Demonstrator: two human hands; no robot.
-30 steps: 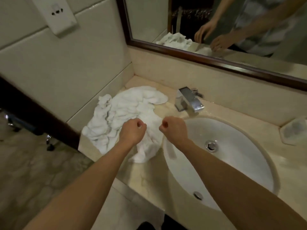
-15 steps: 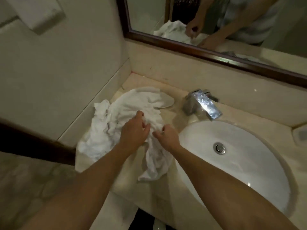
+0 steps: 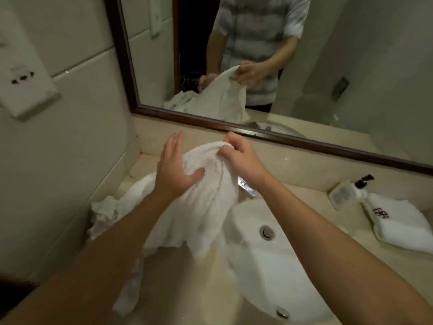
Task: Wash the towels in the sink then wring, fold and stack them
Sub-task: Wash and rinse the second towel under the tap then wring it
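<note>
Beige stone counter [image 3: 187, 289] runs under a dark-framed mirror [image 3: 121, 55], and over its left side, beside the white sink [image 3: 269, 266], we hold one white towel [image 3: 206, 207] up off the crumpled pile [image 3: 110, 212]. Our right hand [image 3: 241, 158] pinches its top edge while our left hand [image 3: 175, 170] lies spread against the cloth, which looks soft, light and limp, best taken by an edge or corner. Far right, a folded towel [image 3: 398, 228] bears a dark monogram we cannot read, beside a pump bottle [image 3: 360, 186].
</note>
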